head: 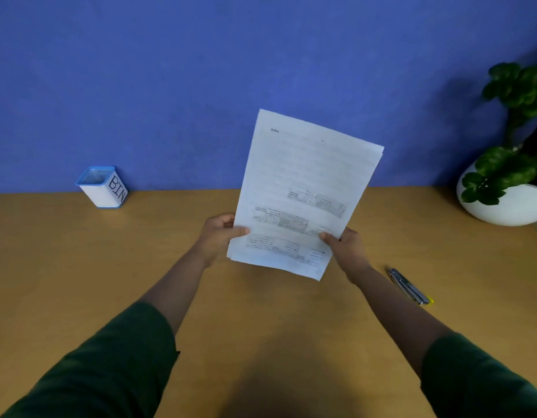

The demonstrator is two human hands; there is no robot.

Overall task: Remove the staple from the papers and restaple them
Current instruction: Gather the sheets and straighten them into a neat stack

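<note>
Two hands (219,236) (347,245), papers (303,188) between

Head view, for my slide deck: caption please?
Both hands hold papers above desk; stapler lies right.

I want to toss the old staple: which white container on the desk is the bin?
The small white cup with blue rims, far left by the wall, lettered BIN. The round white pot at right holds a plant.

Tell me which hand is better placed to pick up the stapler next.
The right hand, probably. The stapler lies on the table just beyond the right forearm, while the left hand is on the far side of the papers and could keep holding them.
</note>
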